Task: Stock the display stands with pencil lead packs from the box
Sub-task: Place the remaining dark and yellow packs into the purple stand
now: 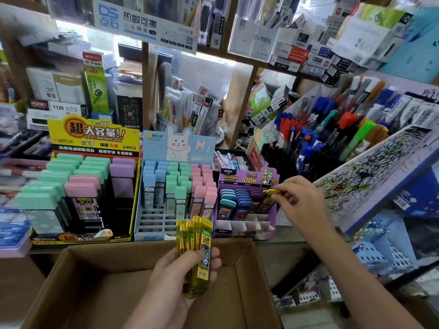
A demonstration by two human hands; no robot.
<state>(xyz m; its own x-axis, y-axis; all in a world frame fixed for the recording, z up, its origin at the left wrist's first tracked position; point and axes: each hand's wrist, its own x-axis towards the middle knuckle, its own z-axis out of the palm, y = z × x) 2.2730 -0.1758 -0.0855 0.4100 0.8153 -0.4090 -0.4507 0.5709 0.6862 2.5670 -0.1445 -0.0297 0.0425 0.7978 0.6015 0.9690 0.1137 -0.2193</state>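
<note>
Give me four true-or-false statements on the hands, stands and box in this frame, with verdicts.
1. The left hand grips a bundle of yellow packs above the cardboard box. True.
2. The right hand holds nothing. False: it pinches a single yellow pack at the purple stand.
3. The blue stand is fully stocked. False: its front slots are empty.
4. The purple stand's front row of slots is empty. True.
</note>
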